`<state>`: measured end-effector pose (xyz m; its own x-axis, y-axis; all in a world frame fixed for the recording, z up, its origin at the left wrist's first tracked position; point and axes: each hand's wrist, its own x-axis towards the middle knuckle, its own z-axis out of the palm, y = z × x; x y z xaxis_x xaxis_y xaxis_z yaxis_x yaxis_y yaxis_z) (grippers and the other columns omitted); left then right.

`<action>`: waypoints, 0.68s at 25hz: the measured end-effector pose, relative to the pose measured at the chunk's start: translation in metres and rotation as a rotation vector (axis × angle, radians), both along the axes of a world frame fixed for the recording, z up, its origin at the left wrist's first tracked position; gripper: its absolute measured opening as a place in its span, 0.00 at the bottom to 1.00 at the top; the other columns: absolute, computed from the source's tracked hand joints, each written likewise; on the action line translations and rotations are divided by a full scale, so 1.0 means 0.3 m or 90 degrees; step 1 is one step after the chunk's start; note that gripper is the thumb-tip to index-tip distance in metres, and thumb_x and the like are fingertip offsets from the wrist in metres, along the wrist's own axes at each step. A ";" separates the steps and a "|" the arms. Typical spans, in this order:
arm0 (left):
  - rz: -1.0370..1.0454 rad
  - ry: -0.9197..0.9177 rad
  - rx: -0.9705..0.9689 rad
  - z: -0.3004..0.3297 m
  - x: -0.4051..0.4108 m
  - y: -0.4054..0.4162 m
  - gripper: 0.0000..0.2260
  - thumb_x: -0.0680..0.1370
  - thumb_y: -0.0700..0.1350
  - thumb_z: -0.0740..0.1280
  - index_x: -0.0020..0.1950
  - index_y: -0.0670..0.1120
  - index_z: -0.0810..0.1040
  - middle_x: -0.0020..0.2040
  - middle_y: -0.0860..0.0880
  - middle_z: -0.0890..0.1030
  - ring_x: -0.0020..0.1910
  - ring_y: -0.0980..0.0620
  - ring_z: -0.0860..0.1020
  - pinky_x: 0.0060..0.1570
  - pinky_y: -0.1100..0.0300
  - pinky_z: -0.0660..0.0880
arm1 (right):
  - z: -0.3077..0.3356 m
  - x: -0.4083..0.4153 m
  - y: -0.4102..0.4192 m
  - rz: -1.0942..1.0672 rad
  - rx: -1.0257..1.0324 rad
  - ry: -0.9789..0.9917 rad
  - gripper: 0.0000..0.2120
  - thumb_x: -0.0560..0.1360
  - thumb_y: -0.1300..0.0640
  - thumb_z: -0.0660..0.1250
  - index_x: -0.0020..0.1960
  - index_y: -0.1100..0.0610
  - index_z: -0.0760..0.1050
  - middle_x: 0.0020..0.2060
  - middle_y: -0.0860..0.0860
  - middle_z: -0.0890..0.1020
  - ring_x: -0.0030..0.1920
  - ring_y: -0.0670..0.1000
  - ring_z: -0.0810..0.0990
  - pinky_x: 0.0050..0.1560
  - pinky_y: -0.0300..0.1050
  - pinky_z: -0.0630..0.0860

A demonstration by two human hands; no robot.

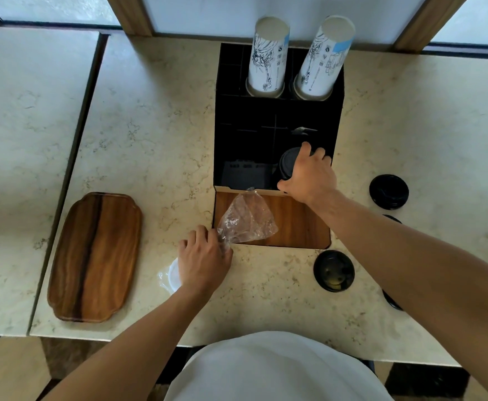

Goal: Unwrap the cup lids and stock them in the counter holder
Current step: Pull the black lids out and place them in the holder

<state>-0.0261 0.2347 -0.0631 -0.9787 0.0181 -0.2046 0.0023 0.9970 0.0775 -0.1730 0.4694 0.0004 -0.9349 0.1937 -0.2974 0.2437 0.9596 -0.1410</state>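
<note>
Lids (pixel 287 166), black and stacked, stand in the front right compartment of the holder (pixel 338 117), the stack's axis upright; the right hand (pixel 309 175) is closed around its top from the near side. Nearest the counter's (pixel 155 140) front edge, the left hand (pixel 203 263) is clenched on the neck of the clear wrap (pixel 247 218), which trails away over the wooden panel (pixel 300 224) at the holder's foot. A white lid (pixel 173 274) lies under that hand, partly hidden. Loose black lids lie to the right: one (pixel 334 270) near the panel's right corner, another (pixel 389 191) farther back beside the holder, others mostly hidden by the right forearm. A wooden tray (pixel 95 256) sits toward the counter's left edge. At the holder's back, two cup stacks (pixel 268 59) lean upright. The stack appears only partly seated, so the coming move is judged a straight downward push along its axis. The right hand is the nearer and already on it; the left lies well apart, toward the front.
</note>
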 end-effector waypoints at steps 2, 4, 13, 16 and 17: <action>0.005 -0.005 0.000 0.002 0.000 0.001 0.17 0.76 0.56 0.64 0.54 0.44 0.79 0.50 0.45 0.77 0.48 0.43 0.75 0.48 0.48 0.71 | 0.000 -0.016 0.000 -0.008 -0.001 -0.029 0.52 0.68 0.43 0.78 0.79 0.60 0.53 0.71 0.65 0.67 0.69 0.66 0.70 0.62 0.58 0.77; 0.006 -0.003 0.002 0.003 0.000 0.001 0.17 0.76 0.56 0.65 0.54 0.44 0.79 0.50 0.45 0.77 0.47 0.43 0.75 0.47 0.48 0.71 | 0.000 -0.027 -0.002 -0.014 -0.006 -0.051 0.51 0.68 0.44 0.79 0.79 0.61 0.53 0.72 0.65 0.66 0.69 0.66 0.70 0.62 0.58 0.76; 0.011 -0.006 0.012 -0.007 0.002 0.000 0.18 0.78 0.57 0.64 0.57 0.44 0.78 0.52 0.45 0.78 0.49 0.44 0.75 0.49 0.48 0.73 | 0.002 -0.018 0.002 -0.048 -0.080 -0.056 0.50 0.71 0.50 0.79 0.80 0.60 0.51 0.75 0.65 0.61 0.70 0.68 0.71 0.64 0.56 0.76; 0.010 -0.002 0.013 -0.008 0.001 -0.003 0.18 0.78 0.57 0.63 0.57 0.44 0.78 0.52 0.45 0.78 0.48 0.44 0.75 0.49 0.48 0.73 | -0.005 0.001 -0.001 -0.055 -0.084 -0.019 0.48 0.71 0.49 0.78 0.80 0.59 0.53 0.74 0.64 0.63 0.69 0.67 0.72 0.63 0.55 0.76; 0.010 -0.002 0.012 -0.009 0.001 -0.002 0.19 0.78 0.58 0.63 0.57 0.44 0.78 0.52 0.45 0.78 0.48 0.44 0.75 0.49 0.48 0.73 | -0.005 0.003 -0.002 -0.056 -0.085 -0.016 0.48 0.71 0.49 0.78 0.80 0.59 0.53 0.74 0.64 0.64 0.69 0.66 0.73 0.63 0.55 0.77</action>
